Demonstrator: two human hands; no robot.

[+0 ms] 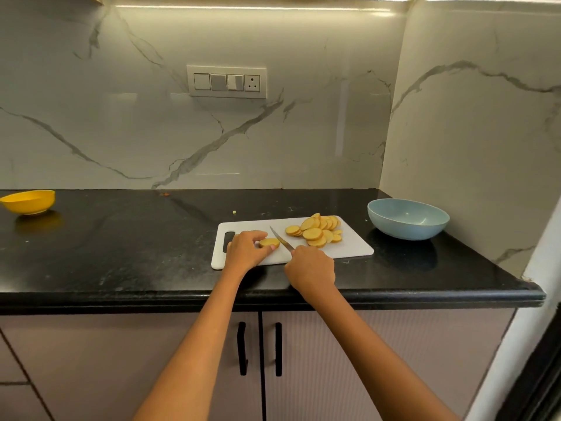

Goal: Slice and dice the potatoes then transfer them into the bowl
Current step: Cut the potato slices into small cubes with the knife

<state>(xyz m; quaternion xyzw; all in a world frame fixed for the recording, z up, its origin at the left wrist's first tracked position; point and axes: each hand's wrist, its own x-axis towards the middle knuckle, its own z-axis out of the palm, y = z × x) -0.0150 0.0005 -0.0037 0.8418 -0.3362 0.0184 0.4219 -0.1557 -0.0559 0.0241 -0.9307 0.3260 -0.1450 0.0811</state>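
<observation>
Potato end (269, 242) under left hand (247, 250)

Home kitchen. I'm at a black stone tabletop (121, 253) with marble backsplash (273, 132), switch panel (226, 82), cabinet doors (334, 360) below. Cutting board (352, 247), potato slices (315, 232), two bowls (406, 218) out.
</observation>
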